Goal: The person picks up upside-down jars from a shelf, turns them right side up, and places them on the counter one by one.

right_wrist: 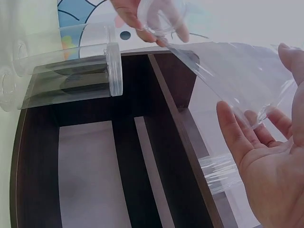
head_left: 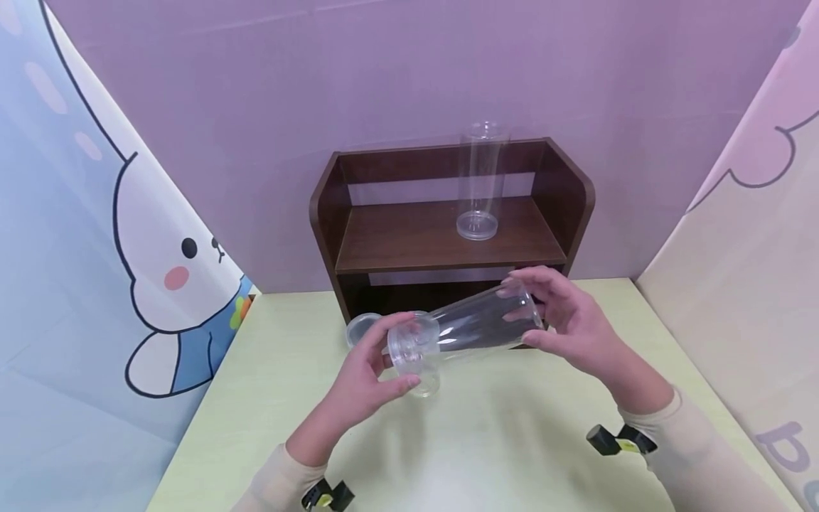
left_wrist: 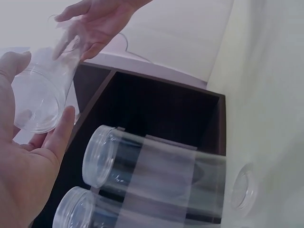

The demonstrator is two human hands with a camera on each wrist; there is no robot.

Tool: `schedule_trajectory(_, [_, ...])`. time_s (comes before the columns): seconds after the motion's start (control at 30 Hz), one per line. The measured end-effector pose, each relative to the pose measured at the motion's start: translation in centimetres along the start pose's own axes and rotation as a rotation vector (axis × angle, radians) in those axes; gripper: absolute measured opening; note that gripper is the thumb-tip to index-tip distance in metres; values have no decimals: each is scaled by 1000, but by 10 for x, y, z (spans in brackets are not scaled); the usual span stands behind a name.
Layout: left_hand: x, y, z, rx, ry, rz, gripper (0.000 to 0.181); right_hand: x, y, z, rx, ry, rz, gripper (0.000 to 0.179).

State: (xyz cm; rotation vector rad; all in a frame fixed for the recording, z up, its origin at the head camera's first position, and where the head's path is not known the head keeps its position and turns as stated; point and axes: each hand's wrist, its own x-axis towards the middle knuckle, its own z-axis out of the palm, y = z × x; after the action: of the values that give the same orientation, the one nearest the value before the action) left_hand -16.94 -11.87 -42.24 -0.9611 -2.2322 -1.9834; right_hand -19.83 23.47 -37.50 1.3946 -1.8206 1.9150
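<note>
Both hands are raised above the pale yellow-green table [head_left: 499,441], forearms in cream sleeves reaching in from the near edge. Between them they carry a tall clear plastic tumbler [head_left: 470,327], tipped nearly on its side just in front of the dark brown wooden shelf unit [head_left: 448,235]. The left hand [head_left: 365,380] takes the narrow closed base: thumb and fingers curl around it, a grip closed lightly on the plastic, with the palm turned toward the person. The right hand [head_left: 566,320] takes the wide open rim, fingers bent over the top edge and thumb underneath, likewise curled around the tumbler.

The tumbler appears empty; the table shows straight through its wall. A second tall clear plastic tumbler [head_left: 480,181] stands upside down on the shelf's upper board, also empty. The wrist views show two more clear cups [left_wrist: 142,175] lying on their sides in the shelf's lower compartment. A small round clear plastic lid [head_left: 361,328] lies flat on the table beside the shelf's left foot, just behind the left hand.
</note>
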Motion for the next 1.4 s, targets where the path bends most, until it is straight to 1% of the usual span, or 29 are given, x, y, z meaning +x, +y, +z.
schedule_trajectory(0.03, [0, 1, -2, 0, 6, -3, 85, 0, 0, 0, -15, -4, 4, 77])
schedule_trajectory(0.1, [2, 2, -6, -11, 13, 11, 83, -2, 0, 1, -59, -9, 22, 78])
schedule_trajectory(0.27, [5, 3, -16, -32, 40, 78, 81, -8, -1, 4, -211, -21, 106, 82])
schedule_trajectory(0.33, [6, 3, -19, -25, 51, 95, 82, -9, -1, 5, -253, -26, 129, 82])
schedule_trajectory(0.4, [7, 4, -21, -19, 61, 103, 82, -10, -1, 7, -278, -30, 139, 82])
schedule_trajectory(0.5, [8, 6, -23, -9, 75, 111, 82, -11, 0, 8, -287, -28, 153, 81])
schedule_trajectory(0.67, [13, 10, -25, -23, 95, 139, 79, -15, 5, 11, -296, -32, 182, 80])
schedule_trajectory(0.87, [19, 14, -21, -94, 134, 194, 76, -23, 12, 17, -355, -46, 214, 80])
schedule_trajectory(0.97, [24, 18, -17, -128, 158, 219, 80, -28, 14, 22, -365, -50, 224, 82])
schedule_trajectory(1.07, [28, 22, -11, -146, 168, 233, 79, -34, 19, 28, -360, -47, 218, 85])
schedule_trajectory(1.2, [34, 27, -3, -172, 141, 264, 75, -42, 26, 37, -333, -51, 190, 88])
schedule_trajectory(1.3, [38, 28, 1, -177, 119, 296, 77, -46, 31, 42, -304, -57, 179, 88])
schedule_trajectory(1.4, [40, 29, 5, -168, 112, 313, 80, -48, 35, 45, -290, -60, 184, 89])
